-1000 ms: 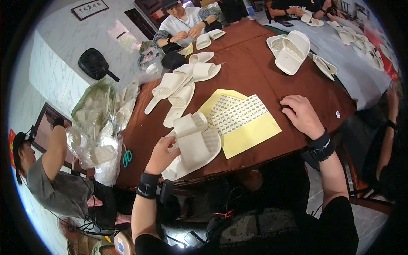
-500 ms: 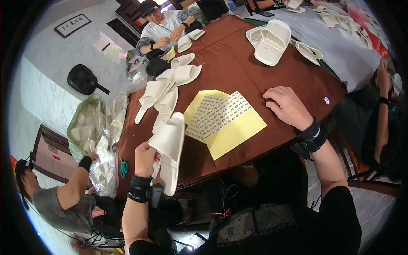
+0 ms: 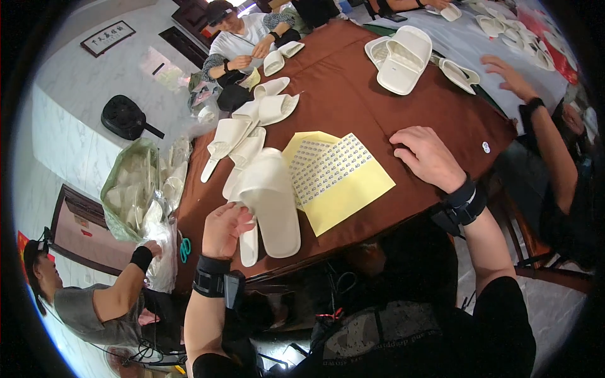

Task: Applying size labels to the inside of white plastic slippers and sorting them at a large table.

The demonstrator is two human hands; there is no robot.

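My left hand (image 3: 228, 228) is at the near edge of the table, its fingers closed on the side of a white slipper (image 3: 280, 217). That slipper is tilted, with its sole end toward me. Beneath it, the narrow end of a second white slipper (image 3: 249, 247) shows beside my fingers. To the right lie yellow sheets of small printed labels (image 3: 350, 189), overlapping one another; the slipper covers their left edge. My right hand (image 3: 428, 157) rests on the cloth to the right of the sheets, loosely open and holding nothing.
Several white slippers (image 3: 227, 137) lie in a row up the table's left side. More slippers (image 3: 406, 60) sit at the far right. Clear bags (image 3: 129, 189) of slippers and scissors (image 3: 184, 249) are at the left edge. Co-workers sit left, far and right; a reaching hand (image 3: 510, 79) shows.
My left hand has shifted the slipper pair rightward and turned it, so the top slipper swings toward the label sheets. My right hand stays put. A co-worker's arm has come in at the right.
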